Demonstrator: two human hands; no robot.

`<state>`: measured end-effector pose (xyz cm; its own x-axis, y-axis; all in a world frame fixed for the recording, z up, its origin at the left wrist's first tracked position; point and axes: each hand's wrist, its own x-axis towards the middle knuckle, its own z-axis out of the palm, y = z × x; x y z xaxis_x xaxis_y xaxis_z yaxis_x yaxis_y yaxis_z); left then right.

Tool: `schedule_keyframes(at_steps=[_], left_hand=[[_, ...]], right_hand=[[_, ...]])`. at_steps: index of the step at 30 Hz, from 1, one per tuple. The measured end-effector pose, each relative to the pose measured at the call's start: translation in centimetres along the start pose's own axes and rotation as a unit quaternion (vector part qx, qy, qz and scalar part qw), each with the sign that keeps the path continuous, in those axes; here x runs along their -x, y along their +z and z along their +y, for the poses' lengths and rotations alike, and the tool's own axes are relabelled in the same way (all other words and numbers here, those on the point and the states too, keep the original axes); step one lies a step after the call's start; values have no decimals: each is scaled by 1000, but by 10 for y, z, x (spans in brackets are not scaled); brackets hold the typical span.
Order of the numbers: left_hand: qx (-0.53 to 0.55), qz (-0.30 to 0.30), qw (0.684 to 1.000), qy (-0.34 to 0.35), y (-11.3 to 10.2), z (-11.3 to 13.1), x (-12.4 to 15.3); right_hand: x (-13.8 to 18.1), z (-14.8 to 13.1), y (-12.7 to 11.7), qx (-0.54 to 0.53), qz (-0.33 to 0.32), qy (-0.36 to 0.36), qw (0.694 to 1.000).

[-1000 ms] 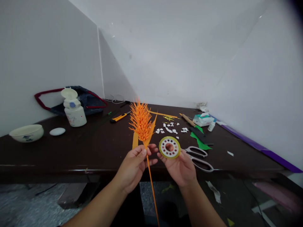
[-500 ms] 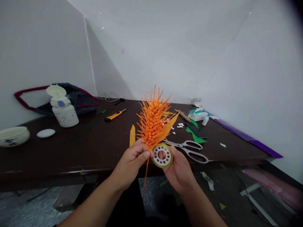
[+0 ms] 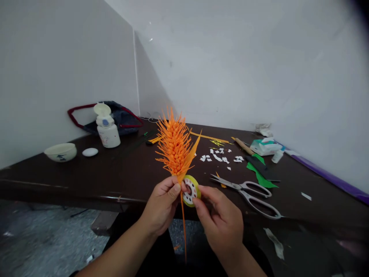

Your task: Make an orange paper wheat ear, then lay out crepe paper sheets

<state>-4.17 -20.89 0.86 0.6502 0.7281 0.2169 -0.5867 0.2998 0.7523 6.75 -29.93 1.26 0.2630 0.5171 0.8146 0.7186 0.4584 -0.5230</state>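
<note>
An orange paper wheat ear [image 3: 174, 148] stands upright before me, its thin stem hanging down below. My left hand [image 3: 164, 202] is closed, pinching the stem just under the head and the base of an orange paper leaf [image 3: 190, 157]. Close against the stem is a roll of yellow tape [image 3: 196, 187] with a white, holed core. The thumb and fingers of my right hand [image 3: 220, 215] pinch the roll at its right edge. Whether a strip of tape runs to the stem I cannot tell.
Open scissors [image 3: 240, 187] lie right of my hands. Beyond them are white paper scraps [image 3: 220, 157], green paper [image 3: 261, 175] and a tissue pack [image 3: 266, 146]. At left stand a bowl [image 3: 61, 152], a white bottle [image 3: 108, 132] and a white oval object [image 3: 90, 152]; a yellow cutter [image 3: 154, 141] is partly hidden.
My view has swung left, so the table things appear further right. The tape roll has turned more edge-on, and my right hand now pinches its right edge with curled fingers.
</note>
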Motion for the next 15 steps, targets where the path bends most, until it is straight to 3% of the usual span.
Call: schedule_keyframes(at_steps=[11, 15], left_hand=[[-25, 48, 998, 39, -14, 11, 6], [-42, 60, 997, 39, -17, 13, 8]], right_hand=[[-9, 2, 21, -69, -23, -40, 997], [-9, 2, 24, -42, -25, -46, 998]])
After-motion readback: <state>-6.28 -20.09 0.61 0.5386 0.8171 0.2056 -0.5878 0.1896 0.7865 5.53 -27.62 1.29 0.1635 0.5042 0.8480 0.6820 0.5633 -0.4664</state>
